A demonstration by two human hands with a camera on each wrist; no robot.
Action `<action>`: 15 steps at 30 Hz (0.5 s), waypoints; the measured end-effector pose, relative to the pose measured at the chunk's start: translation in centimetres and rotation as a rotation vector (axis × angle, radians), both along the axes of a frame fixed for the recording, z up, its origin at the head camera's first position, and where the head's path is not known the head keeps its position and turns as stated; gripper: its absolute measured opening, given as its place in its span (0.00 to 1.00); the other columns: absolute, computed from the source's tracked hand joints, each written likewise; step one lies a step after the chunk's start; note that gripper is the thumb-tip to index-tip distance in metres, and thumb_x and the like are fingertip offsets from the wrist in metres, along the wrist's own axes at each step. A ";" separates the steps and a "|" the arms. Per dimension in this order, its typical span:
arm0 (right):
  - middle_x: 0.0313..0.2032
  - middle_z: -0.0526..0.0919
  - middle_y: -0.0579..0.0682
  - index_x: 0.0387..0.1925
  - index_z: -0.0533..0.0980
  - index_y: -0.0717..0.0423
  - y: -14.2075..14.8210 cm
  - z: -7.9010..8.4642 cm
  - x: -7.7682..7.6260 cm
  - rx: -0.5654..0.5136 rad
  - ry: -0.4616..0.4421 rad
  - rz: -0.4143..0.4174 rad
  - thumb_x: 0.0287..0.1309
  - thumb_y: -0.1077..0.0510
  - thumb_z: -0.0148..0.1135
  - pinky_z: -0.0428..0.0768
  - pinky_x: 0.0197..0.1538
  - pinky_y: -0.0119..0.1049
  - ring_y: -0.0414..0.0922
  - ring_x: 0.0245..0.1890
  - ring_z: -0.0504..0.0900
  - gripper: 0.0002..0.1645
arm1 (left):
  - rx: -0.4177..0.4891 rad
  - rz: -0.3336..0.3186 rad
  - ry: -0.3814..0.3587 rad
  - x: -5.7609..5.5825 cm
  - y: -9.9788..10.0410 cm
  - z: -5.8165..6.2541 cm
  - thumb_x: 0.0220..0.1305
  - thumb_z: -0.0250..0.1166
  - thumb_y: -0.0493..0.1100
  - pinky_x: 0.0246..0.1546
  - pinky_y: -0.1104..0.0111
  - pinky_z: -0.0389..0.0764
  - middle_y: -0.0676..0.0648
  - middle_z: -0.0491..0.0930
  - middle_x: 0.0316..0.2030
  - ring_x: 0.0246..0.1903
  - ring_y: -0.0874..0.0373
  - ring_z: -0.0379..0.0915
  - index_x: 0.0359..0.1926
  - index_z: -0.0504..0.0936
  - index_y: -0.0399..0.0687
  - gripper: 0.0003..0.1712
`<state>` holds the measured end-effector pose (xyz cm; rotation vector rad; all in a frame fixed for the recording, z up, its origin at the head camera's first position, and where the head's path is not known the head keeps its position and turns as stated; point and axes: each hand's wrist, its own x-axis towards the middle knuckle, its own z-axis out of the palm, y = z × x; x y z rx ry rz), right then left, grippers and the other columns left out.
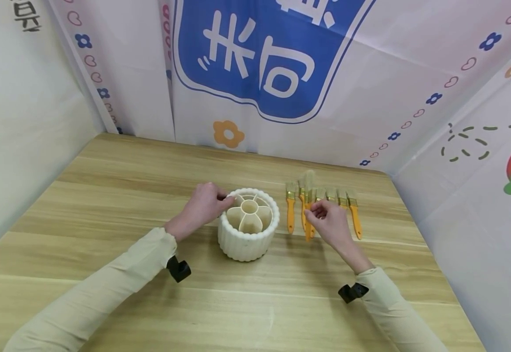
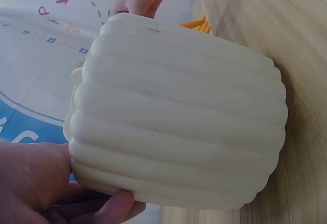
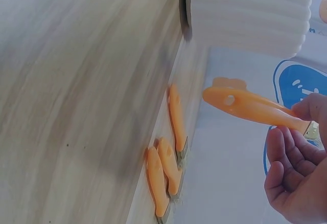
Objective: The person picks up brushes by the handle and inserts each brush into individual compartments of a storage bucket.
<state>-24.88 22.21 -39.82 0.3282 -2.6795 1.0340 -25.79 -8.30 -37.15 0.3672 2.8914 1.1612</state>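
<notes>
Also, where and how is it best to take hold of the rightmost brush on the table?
Probably pinch the rightmost brush by its orange handle, from above and its right: the handle points to the near side, bare table lies on its right, and other brushes lie close on its left.

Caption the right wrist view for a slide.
Right hand pinching an orange-handled brush above a wooden table, with a white ribbed container nearby.
</notes>
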 end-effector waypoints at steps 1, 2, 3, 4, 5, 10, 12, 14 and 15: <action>0.26 0.82 0.55 0.30 0.78 0.62 -0.1 0.0 0.0 0.002 -0.002 0.002 0.54 0.59 0.64 0.77 0.26 0.24 0.40 0.24 0.76 0.08 | 0.000 0.000 -0.002 0.0 0.0 0.0 0.62 0.57 0.45 0.13 0.76 0.57 0.56 0.60 0.07 0.11 0.64 0.56 0.11 0.76 0.45 0.22; 0.26 0.82 0.55 0.30 0.78 0.62 -0.1 0.1 0.1 0.002 -0.005 0.001 0.54 0.59 0.64 0.77 0.26 0.24 0.40 0.24 0.76 0.08 | 0.001 0.000 -0.004 0.0 0.0 0.0 0.62 0.57 0.45 0.13 0.76 0.57 0.55 0.60 0.07 0.11 0.63 0.56 0.11 0.77 0.45 0.22; 0.26 0.82 0.55 0.30 0.78 0.62 -0.2 0.1 0.1 0.003 -0.007 0.000 0.54 0.59 0.64 0.77 0.27 0.24 0.40 0.24 0.76 0.08 | 0.003 0.000 -0.007 0.0 -0.1 0.1 0.62 0.57 0.45 0.13 0.76 0.57 0.55 0.60 0.08 0.11 0.63 0.56 0.12 0.77 0.45 0.22; 0.26 0.82 0.55 0.30 0.78 0.61 -0.2 0.1 0.1 0.003 -0.012 -0.003 0.54 0.58 0.64 0.77 0.26 0.24 0.40 0.24 0.76 0.08 | 0.003 0.000 -0.008 0.1 -0.1 0.1 0.62 0.57 0.45 0.13 0.76 0.57 0.55 0.60 0.08 0.11 0.63 0.56 0.12 0.77 0.45 0.22; 0.26 0.82 0.54 0.30 0.78 0.61 -0.3 0.2 0.1 0.003 -0.016 -0.005 0.54 0.58 0.64 0.77 0.27 0.24 0.40 0.24 0.76 0.09 | 0.004 -0.002 -0.010 0.1 -0.1 0.1 0.62 0.57 0.45 0.13 0.76 0.57 0.55 0.61 0.08 0.11 0.63 0.56 0.13 0.78 0.45 0.21; 0.26 0.82 0.54 0.30 0.78 0.62 -0.5 0.4 0.3 0.009 -0.023 -0.013 0.53 0.58 0.65 0.77 0.27 0.24 0.40 0.24 0.77 0.08 | 0.006 -0.004 -0.005 0.1 -0.1 0.1 0.62 0.57 0.44 0.13 0.76 0.58 0.55 0.61 0.08 0.11 0.64 0.57 0.13 0.79 0.45 0.21; 0.26 0.82 0.55 0.30 0.78 0.62 -0.6 0.4 0.3 0.006 -0.023 -0.013 0.53 0.59 0.65 0.77 0.27 0.24 0.40 0.24 0.77 0.08 | 0.003 -0.004 -0.002 0.1 -0.1 0.1 0.62 0.57 0.44 0.13 0.76 0.57 0.55 0.61 0.08 0.11 0.64 0.56 0.12 0.78 0.45 0.21; 0.26 0.82 0.55 0.30 0.78 0.62 -0.7 0.4 0.4 -0.005 -0.028 -0.009 0.53 0.59 0.65 0.76 0.28 0.23 0.40 0.25 0.76 0.08 | 0.000 -0.001 -0.003 0.1 -0.1 0.1 0.62 0.57 0.45 0.13 0.76 0.57 0.55 0.61 0.08 0.11 0.64 0.56 0.11 0.77 0.45 0.22; 0.26 0.82 0.55 0.30 0.78 0.62 -0.7 0.5 0.4 -0.008 -0.029 -0.006 0.54 0.59 0.65 0.76 0.28 0.23 0.40 0.25 0.76 0.08 | -0.001 -0.001 -0.004 0.1 -0.1 0.1 0.62 0.57 0.45 0.13 0.76 0.57 0.55 0.61 0.08 0.11 0.63 0.56 0.11 0.77 0.45 0.22</action>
